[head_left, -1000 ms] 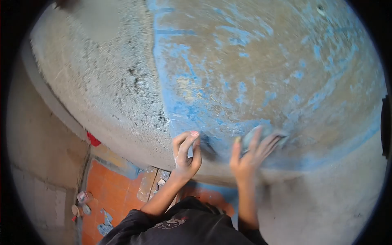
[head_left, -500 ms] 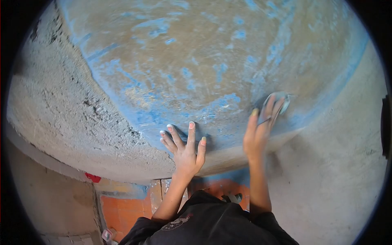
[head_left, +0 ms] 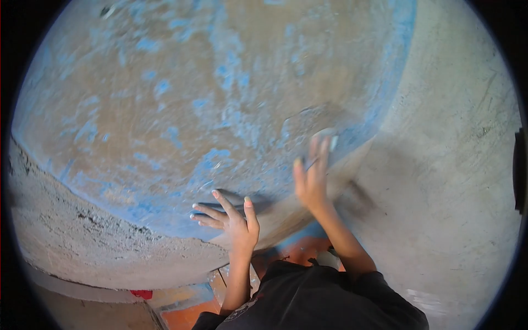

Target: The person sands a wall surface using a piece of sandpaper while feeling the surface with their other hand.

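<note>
My right hand (head_left: 313,179) presses a pale folded sheet (head_left: 333,142), which looks like sandpaper, against a wall (head_left: 165,124) with patchy, worn blue paint. Motion blurs the fingers, and they cover most of the sheet. Close to the blue area's lower edge, my left hand (head_left: 235,221) rests on the same surface with its fingers spread. It holds nothing.
Rough bare plaster (head_left: 82,242) borders the blue area at lower left. A smooth grey wall face (head_left: 434,187) stands to the right, past a corner. Below lie orange tiles (head_left: 190,316), wooden boards (head_left: 217,286) and a small red thing (head_left: 142,294).
The view has swung to the right, so the wall appears further left. Both hands have moved rightward along the painted surface, the right one closer to the blue border with the sheet under its fingers.
</note>
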